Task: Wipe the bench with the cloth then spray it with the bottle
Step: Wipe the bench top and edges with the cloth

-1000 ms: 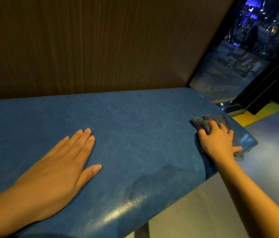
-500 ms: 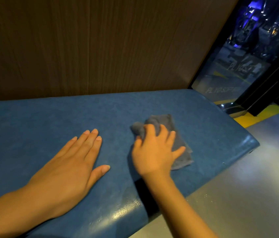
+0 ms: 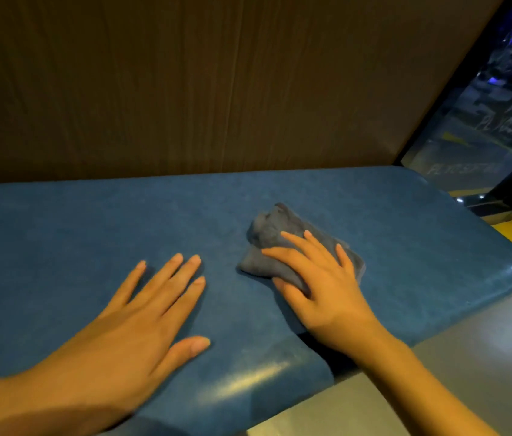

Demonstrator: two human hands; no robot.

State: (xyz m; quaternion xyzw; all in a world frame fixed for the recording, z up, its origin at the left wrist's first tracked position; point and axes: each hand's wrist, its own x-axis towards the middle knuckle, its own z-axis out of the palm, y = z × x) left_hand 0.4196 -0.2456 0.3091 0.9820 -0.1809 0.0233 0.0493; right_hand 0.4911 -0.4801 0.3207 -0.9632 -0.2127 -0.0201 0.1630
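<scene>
**Observer:** Where does the cloth sit against your fingers?

**Operator:** I have my right hand (image 3: 320,287) flat on top of the grey cloth (image 3: 267,243), which lies bunched on the blue bench (image 3: 405,247), right of centre. My fingers (image 3: 295,243) are spread apart and pressing down on it, not curled around it. The crumpled end pokes out past my fingertips toward the wooden wall (image 3: 185,89); my thumb lies along the cloth's near edge.

**Observer:** And the other hand?

**Operator:** My left hand (image 3: 141,319) is palm down on the bare bench, fingers extended and slightly fanned, thumb out to the right. It holds nothing. Its fingertips are near the cloth's left edge but not touching it.

**Observer:** Any writing you can read?

**Operator:** There is pale lettering on the dark surface at the far right (image 3: 465,168), but it is too blurred for me to read.

**Observer:** Arm pose?

**Operator:** My right forearm comes up from the lower right across the bench's rounded front edge. My left forearm enters from the lower-left corner.
</scene>
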